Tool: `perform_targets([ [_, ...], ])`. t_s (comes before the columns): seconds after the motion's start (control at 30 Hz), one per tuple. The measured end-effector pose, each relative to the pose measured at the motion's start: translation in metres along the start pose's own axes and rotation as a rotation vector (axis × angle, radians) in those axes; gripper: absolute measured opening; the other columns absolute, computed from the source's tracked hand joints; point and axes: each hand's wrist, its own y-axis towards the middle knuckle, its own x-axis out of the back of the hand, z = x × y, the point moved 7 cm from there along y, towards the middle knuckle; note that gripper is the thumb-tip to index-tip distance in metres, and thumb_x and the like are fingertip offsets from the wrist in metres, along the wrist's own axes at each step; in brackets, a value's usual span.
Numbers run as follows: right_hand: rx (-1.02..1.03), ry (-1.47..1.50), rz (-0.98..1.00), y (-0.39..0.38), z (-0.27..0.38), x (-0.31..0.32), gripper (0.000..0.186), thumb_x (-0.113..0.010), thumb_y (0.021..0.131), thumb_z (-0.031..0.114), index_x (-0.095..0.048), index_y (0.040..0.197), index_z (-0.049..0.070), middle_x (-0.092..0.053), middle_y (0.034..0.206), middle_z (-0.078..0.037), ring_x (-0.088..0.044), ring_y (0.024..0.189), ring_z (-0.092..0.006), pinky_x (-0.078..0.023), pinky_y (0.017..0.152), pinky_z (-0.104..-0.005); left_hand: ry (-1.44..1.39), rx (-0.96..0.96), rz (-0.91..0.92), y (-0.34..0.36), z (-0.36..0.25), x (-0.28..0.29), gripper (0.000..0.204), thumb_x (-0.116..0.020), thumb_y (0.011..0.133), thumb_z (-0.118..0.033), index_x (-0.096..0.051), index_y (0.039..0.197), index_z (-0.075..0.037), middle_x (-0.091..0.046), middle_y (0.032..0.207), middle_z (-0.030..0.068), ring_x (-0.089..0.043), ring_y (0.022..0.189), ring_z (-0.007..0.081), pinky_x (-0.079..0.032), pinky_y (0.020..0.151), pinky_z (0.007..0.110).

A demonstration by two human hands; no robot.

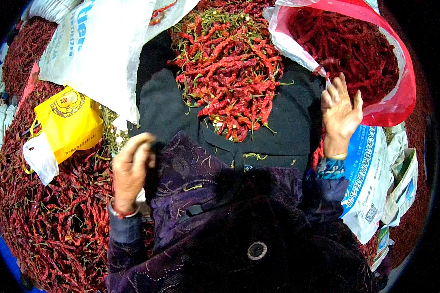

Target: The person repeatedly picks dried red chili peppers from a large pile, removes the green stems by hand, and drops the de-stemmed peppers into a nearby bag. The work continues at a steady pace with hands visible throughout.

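Note:
My left hand [136, 166], fingers loosely bent and apart with no object visible in them, hovers left of a black cloth [156, 93] over my lap; its fingertips are slightly blurred. A heap of red dried chilies [230, 83] with green stems lies on that cloth. My right hand [341, 112], fingers spread, is at the near left rim of a red-and-white bag [401, 93] holding darker red chilies [347, 49]. A small blurred red piece [330, 66] shows just above its fingertips, apparently not gripped.
A large chili pile [54, 215] fills the left side, with a yellow bag [78, 132], a small white plastic bag [40, 158] and a big white sack [93, 58] on or beside it. Blue-and-white printed sacks [364, 180] lie right of me, beside more dark red material [410, 234].

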Motion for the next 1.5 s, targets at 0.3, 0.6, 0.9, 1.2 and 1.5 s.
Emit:
perform_targets([
  [0.3, -0.278, -0.984, 0.217, -0.023, -0.137, -0.055, 0.023, -0.043, 0.083, 0.003, -0.059, 0.099, 0.0, -0.059, 0.086, -0.008, -0.058, 0.068, -0.0139, -0.046, 0.058, -0.0245, 0.523, 0.209, 0.255, -0.04, 0.065, 0.0, 0.011, -0.051, 0.083, -0.004, -0.055, 0.091, 0.002, -0.058, 0.075, 0.0177, -0.056, 0.066, 0.0337, -0.045, 0.059, 0.037],
  [0.6, 0.292, -1.512, 0.458, -0.019, -0.14, -0.098, 0.025, -0.048, 0.068, -0.007, -0.056, 0.092, -0.002, -0.057, 0.088, -0.016, -0.058, 0.08, -0.0328, -0.048, 0.072, -0.0369, 0.528, -0.283, -0.017, -0.001, -0.033, -0.002, 0.013, -0.058, 0.077, 0.003, -0.056, 0.09, 0.0, -0.057, 0.09, 0.0127, -0.055, 0.084, 0.028, -0.045, 0.074, 0.034],
  [0.9, -0.184, -0.89, 0.113, -0.022, -0.118, -0.079, 0.024, -0.04, 0.089, 0.001, -0.06, 0.102, -0.003, -0.061, 0.092, -0.007, -0.058, 0.077, -0.01, -0.047, 0.068, -0.0222, -0.19, -0.159, 0.2, 0.065, -0.076, -0.091, 0.011, -0.055, 0.086, -0.007, -0.061, 0.094, -0.002, -0.059, 0.07, 0.0022, -0.052, 0.059, 0.0084, -0.041, 0.052, 0.022],
  [1.2, -0.025, -1.279, 0.019, -0.023, -0.11, -0.076, 0.023, -0.045, 0.085, -0.002, -0.061, 0.102, 0.0, -0.063, 0.089, -0.005, -0.056, 0.073, -0.0078, -0.045, 0.064, -0.0217, 0.544, -0.342, 0.384, 0.05, -0.034, -0.18, 0.018, -0.059, 0.077, -0.022, -0.064, 0.078, -0.004, -0.061, 0.078, 0.0163, -0.06, 0.072, 0.0343, -0.048, 0.061, 0.044],
  [1.5, 0.227, -1.951, 0.574, -0.023, -0.142, -0.118, 0.049, -0.06, 0.072, 0.009, -0.049, 0.12, 0.007, -0.054, 0.08, -0.012, -0.058, 0.069, -0.03, -0.047, 0.058, -0.0388, -0.118, -0.513, 0.448, 0.033, -0.108, -0.129, 0.008, -0.056, 0.077, -0.006, -0.054, 0.082, 0.0, -0.053, 0.074, 0.015, -0.055, 0.065, 0.0308, -0.044, 0.059, 0.037],
])
